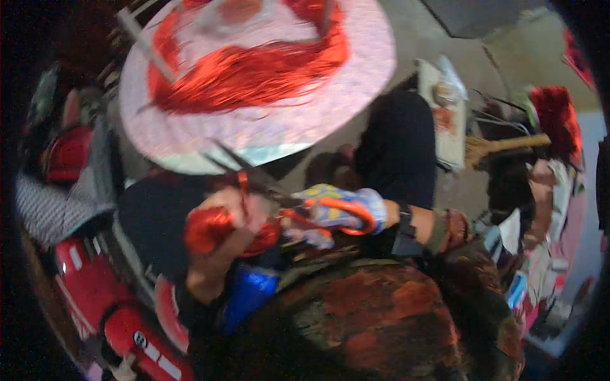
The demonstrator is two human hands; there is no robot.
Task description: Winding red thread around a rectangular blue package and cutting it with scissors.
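My right hand (324, 213), in a glove patterned with blue and yellow, grips a pair of scissors (363, 214) by its orange handles. The dark blades point up and left, slightly apart at the tips. My left hand (248, 213) is closed around a bundle of shiny red ribbon (210, 227), close beside the blades. One thin red strip rises from that hand near the scissors. Motion blurs both hands, and the left fingers are partly hidden. Beyond them, long red strands (248, 73) lie in a curved heap on a round table (152, 133) with a pink cover.
A pale frame bar (147, 47) stands by the strands. To the right are a whitish board (450, 136), a wooden-handled brush (502, 145) and a red fuzzy piece (558, 120). Red containers (136, 336) lie at lower left. Something shiny blue (251, 292) rests by my lap.
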